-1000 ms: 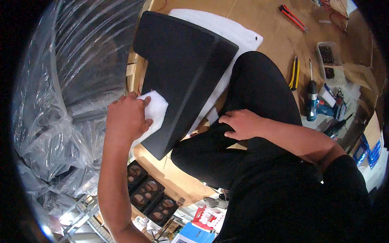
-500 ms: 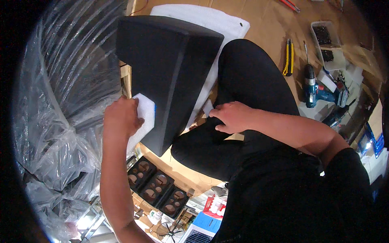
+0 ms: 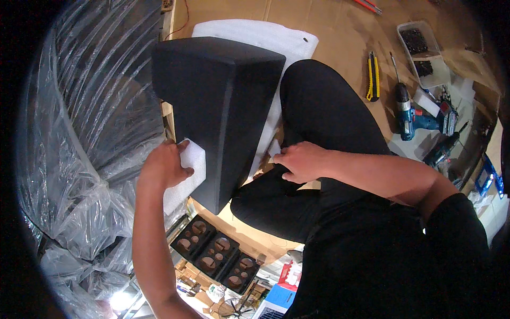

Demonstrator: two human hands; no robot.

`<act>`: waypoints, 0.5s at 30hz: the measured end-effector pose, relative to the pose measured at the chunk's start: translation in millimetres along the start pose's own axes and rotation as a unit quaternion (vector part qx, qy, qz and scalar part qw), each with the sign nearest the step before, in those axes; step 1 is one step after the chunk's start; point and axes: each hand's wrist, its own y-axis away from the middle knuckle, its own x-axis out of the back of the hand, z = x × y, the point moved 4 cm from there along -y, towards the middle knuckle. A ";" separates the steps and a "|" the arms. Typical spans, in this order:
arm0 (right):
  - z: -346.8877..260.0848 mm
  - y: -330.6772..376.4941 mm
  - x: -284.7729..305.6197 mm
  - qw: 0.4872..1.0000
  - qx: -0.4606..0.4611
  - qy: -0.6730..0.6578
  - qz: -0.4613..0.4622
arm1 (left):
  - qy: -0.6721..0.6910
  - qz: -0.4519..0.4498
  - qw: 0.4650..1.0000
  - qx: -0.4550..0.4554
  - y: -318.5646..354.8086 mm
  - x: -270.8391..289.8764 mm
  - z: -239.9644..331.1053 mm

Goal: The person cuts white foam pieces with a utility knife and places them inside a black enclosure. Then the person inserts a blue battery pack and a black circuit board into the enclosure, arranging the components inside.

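My left hand (image 3: 163, 166) grips a white foam block (image 3: 193, 166) between thumb and fingers. The block lies against the lower left part of a large black angular case (image 3: 207, 101), overlapping its side. Beneath the case a white foam sheet (image 3: 247, 29) sticks out at the far and right edges. My right hand (image 3: 305, 161) is closed beside my bent leg, its fingertips pinching a small white piece (image 3: 273, 148), perhaps foam. The lower end of that piece is hidden by the fingers.
Clear plastic wrap (image 3: 79, 143) fills the left side. On the cardboard (image 3: 340, 37) at the right lie a yellow-black utility knife (image 3: 373, 80), a blue cordless drill (image 3: 408, 119) and a plastic tub of screws (image 3: 417, 42). Black panels with round holes (image 3: 215, 255) stand near the bottom.
The foam block in my left hand has tilted and shifted slightly down along the case. My right hand stays nearly in place with its piece. The whole view has shifted slightly.
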 end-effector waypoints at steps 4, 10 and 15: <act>-1.7 1.5 3.0 1.000 -0.004 -0.001 -0.006 | 0.048 -0.013 0.999 0.005 -8.3 3.0 -7.6; -3.1 0.1 6.1 1.000 -0.019 0.009 -0.013 | 0.084 -0.034 0.996 0.016 -12.1 15.5 -1.9; 1.8 -2.1 -0.6 1.000 -0.009 0.002 0.006 | 0.102 0.022 0.995 -0.007 -4.5 10.9 -7.2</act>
